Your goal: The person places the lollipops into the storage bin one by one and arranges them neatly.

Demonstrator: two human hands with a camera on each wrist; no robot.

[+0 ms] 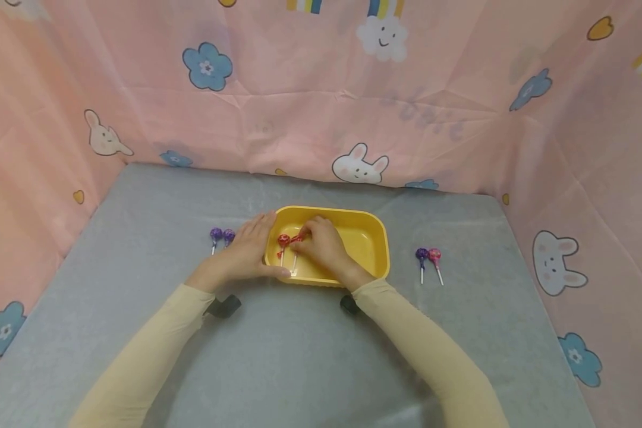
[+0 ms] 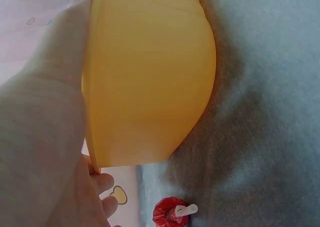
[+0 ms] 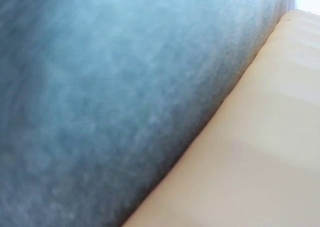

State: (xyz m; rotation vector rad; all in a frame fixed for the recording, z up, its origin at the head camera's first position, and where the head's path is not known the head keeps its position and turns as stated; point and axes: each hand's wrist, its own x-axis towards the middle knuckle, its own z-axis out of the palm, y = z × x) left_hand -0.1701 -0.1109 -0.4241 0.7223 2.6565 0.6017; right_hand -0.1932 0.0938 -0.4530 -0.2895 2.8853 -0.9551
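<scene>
One grey table point(image 1: 289, 356) supports a yellow tray point(image 1: 368, 249). Left hand point(image 1: 248, 249): unclenched, fingers extended along the tray's left end. Right hand point(image 1: 325, 241): fingertips in the tray, pinching a red lollipop point(image 1: 296, 239). From where I stand, a second red lollipop point(image 1: 283, 240) lies in the tray, just left of the first. Two purple lollipops point(image 1: 216, 233) lie left of the tray; one dark purple lollipop point(image 1: 422, 254) and one pink lollipop point(image 1: 434, 255) lie right.

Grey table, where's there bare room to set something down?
The grey table is bare between your sleeves, nearer you than the yellow tray, and right of the purple and pink lollipops. It's crowded around the tray's left end: left hand, right hand, red lollipops and, outside, two purple lollipops.
</scene>
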